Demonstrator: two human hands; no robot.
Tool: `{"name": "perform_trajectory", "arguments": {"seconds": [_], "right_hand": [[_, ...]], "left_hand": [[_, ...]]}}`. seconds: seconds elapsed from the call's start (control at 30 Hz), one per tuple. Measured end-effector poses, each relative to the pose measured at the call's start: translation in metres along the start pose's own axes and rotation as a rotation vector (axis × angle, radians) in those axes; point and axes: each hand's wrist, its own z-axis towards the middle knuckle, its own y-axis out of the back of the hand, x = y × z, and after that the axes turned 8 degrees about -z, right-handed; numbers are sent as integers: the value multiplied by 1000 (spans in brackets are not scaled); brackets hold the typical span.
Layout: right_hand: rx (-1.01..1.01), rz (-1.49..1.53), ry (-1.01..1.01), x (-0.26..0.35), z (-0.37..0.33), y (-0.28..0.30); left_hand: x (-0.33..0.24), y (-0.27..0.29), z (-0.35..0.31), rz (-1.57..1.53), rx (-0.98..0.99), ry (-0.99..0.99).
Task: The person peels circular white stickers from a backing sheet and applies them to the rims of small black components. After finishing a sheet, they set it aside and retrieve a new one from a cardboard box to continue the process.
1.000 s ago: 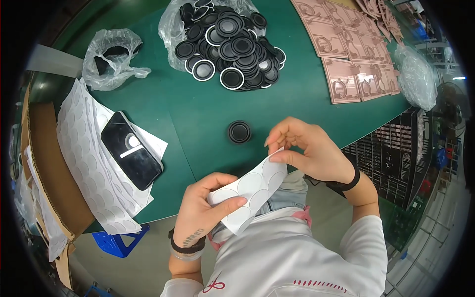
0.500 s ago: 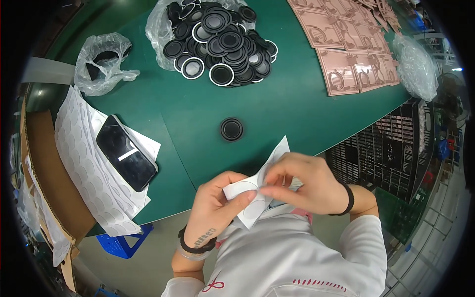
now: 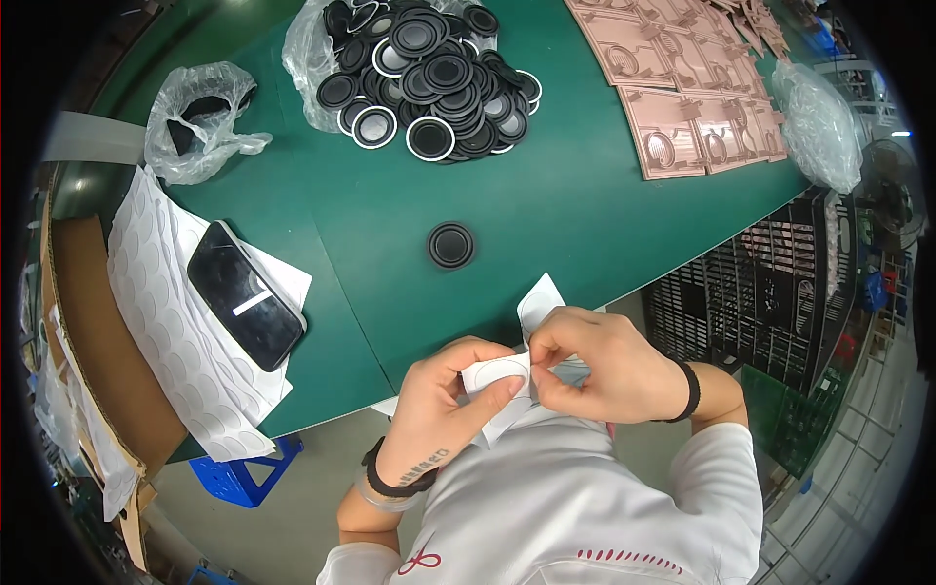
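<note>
A white sheet of round stickers (image 3: 497, 371) is bent between my hands in front of my body, at the table's near edge. My left hand (image 3: 429, 400) is closed on it, thumb on top and fingers beneath. At the sheet's right side my right hand (image 3: 612, 366) pinches its edge; the fingertips hide whether a sticker has come loose there. One end of the sheet stands up beyond the right fingers. On the green table (image 3: 390, 210) ahead lies a single round black part (image 3: 450, 246) with raised rings, touched by neither hand.
A pile of black discs (image 3: 444, 83), some white-rimmed, lies at the back. Pink moulded panels (image 3: 668, 127) cover the back right. On the left are sticker sheets (image 3: 161, 322) under a phone (image 3: 246, 297), a plastic bag (image 3: 200, 122) and a cardboard box (image 3: 102, 331). Black crates (image 3: 751, 283) stand right.
The sheet has turned and folded more between my hands. My left hand has shifted right and closer to my right hand, whose fingers now pinch tighter at the sheet's edge.
</note>
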Motion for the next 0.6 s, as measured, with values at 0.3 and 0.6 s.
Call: {"name": "perform_trajectory", "arguments": {"seconds": [0.3,0.6], "right_hand": [[31,159,-45,-5,5,-1],[37,229,-143,-8,13,-5]], "left_hand": [[-2,2,4,39,-52,-133],[-5,1,3,89,-124,-49]]}}
